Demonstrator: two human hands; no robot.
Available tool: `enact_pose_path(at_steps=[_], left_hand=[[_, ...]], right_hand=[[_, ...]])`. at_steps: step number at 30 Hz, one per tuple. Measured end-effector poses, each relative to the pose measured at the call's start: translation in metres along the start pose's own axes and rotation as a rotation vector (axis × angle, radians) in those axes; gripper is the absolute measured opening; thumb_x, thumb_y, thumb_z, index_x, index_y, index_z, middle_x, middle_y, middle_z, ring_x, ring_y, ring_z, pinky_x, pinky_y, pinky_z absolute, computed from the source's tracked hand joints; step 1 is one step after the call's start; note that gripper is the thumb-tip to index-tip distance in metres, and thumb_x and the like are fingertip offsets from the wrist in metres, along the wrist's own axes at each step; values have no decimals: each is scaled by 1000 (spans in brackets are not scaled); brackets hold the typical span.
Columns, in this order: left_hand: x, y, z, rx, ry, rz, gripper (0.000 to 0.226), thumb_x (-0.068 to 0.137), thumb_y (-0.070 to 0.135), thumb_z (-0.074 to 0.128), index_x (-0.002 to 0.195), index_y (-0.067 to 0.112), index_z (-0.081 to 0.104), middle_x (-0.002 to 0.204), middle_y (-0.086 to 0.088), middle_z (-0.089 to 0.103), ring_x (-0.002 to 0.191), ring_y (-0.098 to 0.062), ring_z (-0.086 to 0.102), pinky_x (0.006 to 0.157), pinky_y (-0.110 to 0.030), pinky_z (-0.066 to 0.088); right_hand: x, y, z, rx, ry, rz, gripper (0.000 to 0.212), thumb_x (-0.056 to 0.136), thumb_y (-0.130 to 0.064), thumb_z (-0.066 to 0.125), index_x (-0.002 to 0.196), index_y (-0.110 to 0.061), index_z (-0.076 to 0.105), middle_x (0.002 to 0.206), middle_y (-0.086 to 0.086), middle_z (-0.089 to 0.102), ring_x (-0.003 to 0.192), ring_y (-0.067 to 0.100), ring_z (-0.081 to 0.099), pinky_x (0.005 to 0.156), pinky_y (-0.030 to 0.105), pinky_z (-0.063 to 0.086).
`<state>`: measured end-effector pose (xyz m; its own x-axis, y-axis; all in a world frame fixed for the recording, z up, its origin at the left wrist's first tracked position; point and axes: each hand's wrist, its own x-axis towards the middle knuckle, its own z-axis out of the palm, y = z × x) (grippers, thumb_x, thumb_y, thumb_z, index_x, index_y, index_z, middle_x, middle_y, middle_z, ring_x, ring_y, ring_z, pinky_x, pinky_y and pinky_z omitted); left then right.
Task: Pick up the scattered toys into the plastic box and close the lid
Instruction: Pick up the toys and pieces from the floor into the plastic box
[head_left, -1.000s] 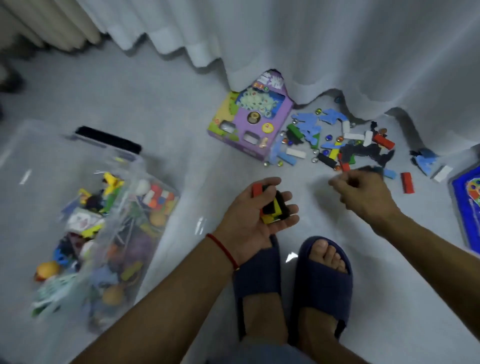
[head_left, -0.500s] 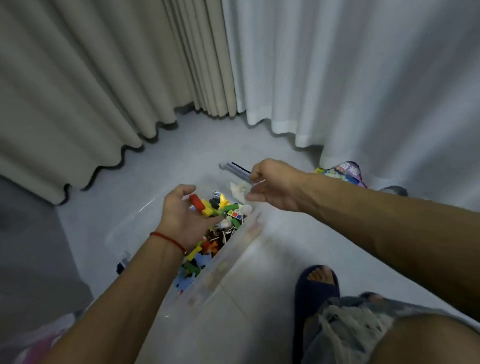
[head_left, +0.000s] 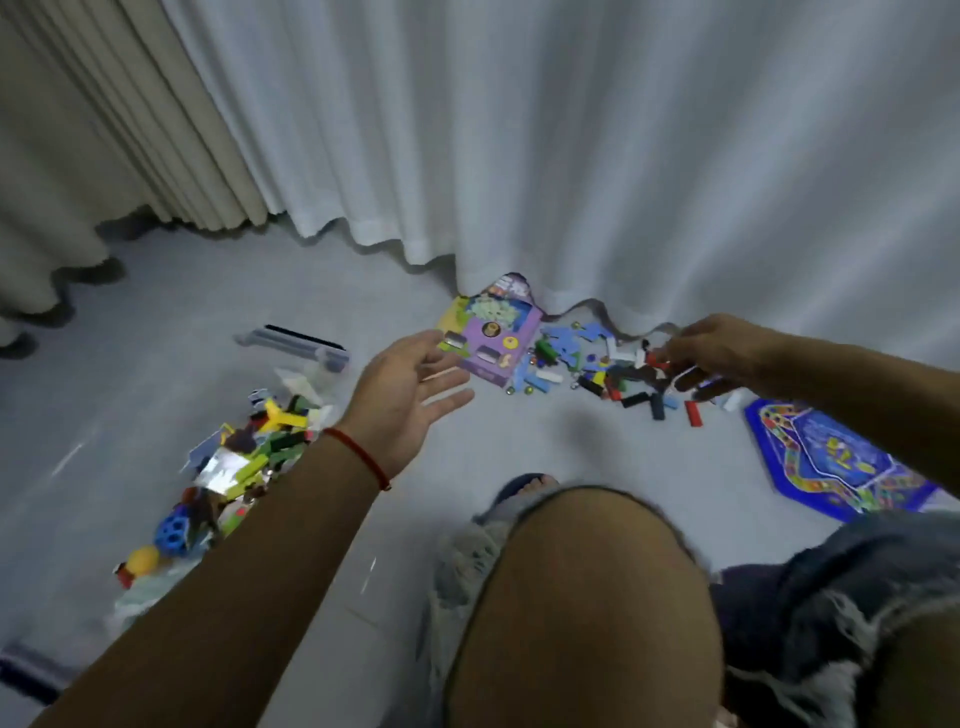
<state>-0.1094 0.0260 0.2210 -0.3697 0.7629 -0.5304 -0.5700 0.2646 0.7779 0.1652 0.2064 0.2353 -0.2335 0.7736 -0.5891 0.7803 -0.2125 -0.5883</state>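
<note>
Both hands have left the clear plastic box (head_left: 317, 364). The left hand (head_left: 402, 400) now hovers empty, fingers spread, between the box and the purple cardboard toy pack (head_left: 491, 335). The right hand (head_left: 711, 353) curls its fingers over the scattered blocks (head_left: 597, 369), flat plastic pieces by the white curtain (head_left: 571, 156); whether it pinches 1 is unclear.

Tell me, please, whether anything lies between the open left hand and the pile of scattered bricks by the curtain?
Yes: the purple toy box lies on the floor just past the left hand, between it and the scattered bricks.
</note>
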Motion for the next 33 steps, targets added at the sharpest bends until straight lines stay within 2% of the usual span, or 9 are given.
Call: enact_pose_path(at_steps=[3,7,12,17,20,23,26,29,33], left_hand=[[31,-44,46,166,-60,-99,21,97,23,53,109,8,61,113,-17,60,104,-32,62,82,-43,56],[78,-101,92,323,-104,-211,31,95,27,57,120,8,61,113,-14,66,101,-31,65,84,-44,58],[147,-169,145,556,-143,-290,22,97,21,52,114,13,63,113,-14,67,102,-31,65,84,-44,58],[203,-220,189,781,-243,-249,19,91,11,57,108,16,64,112,-17,66,90,-23,64,79,-41,59],[224,-236,199,787,-237,-253,19,91,10,58,107,17,65,110,-16,67,96,-29,67,76,-38,60],[233,-246,200,746,-220,-266,18,91,11,60,107,16,65,110,-15,67,101,-31,66,79,-39,60],[231,-250,200,720,-227,-296,17,92,12,59,107,15,65,110,-14,67,100,-29,66,79,-40,59],[230,-249,200,710,-239,-315,17,92,10,58,108,14,65,110,-15,68,99,-29,65,80,-40,58],[229,-244,197,672,-228,-308,18,93,8,56,109,12,65,106,-12,70,99,-29,66,79,-39,58]], right_hand=[[27,84,-27,-57,113,126,22,96,-17,58,105,2,67,101,19,69,81,28,66,70,36,55],[73,177,-18,-176,74,254,24,91,-9,55,109,3,66,92,16,65,76,29,66,71,39,57],[143,235,11,-331,198,175,44,95,-31,61,134,-12,53,130,14,59,114,31,59,94,36,48],[222,250,-1,-420,450,114,54,95,-33,56,140,-9,40,134,23,45,118,42,50,97,43,42],[264,247,-6,-505,447,144,63,97,-49,49,145,-12,32,136,25,42,122,44,45,100,49,40],[293,242,4,-476,467,226,66,92,-60,50,141,-17,37,138,20,35,124,43,39,95,50,44],[306,245,19,-451,556,138,54,96,-51,52,136,-15,47,137,15,40,121,36,40,91,40,44],[305,246,18,-363,551,79,53,98,-41,54,140,-11,43,138,15,38,119,36,42,100,41,43],[298,255,6,-443,466,62,60,92,-40,62,135,-4,41,129,19,44,108,39,53,97,44,46]])
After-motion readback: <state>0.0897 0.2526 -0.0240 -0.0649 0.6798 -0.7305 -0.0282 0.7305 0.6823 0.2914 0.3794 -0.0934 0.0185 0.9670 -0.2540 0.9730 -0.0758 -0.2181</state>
